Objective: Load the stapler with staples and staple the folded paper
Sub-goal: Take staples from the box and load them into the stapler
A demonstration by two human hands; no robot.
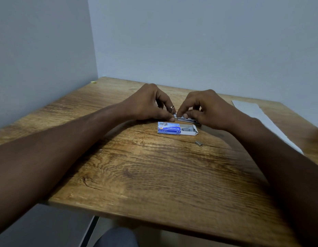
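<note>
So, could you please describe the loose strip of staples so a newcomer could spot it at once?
Start at the blue staple box mid-table, just nearer than both hands. The loose staple strip lies on the bare wood, nearer still and to the right: small, grey, metallic, and outside the box.

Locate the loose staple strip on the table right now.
Head view: the loose staple strip lies on the wooden table, right of centre, just in front of the open end of the staple box, apart from both hands.
</note>
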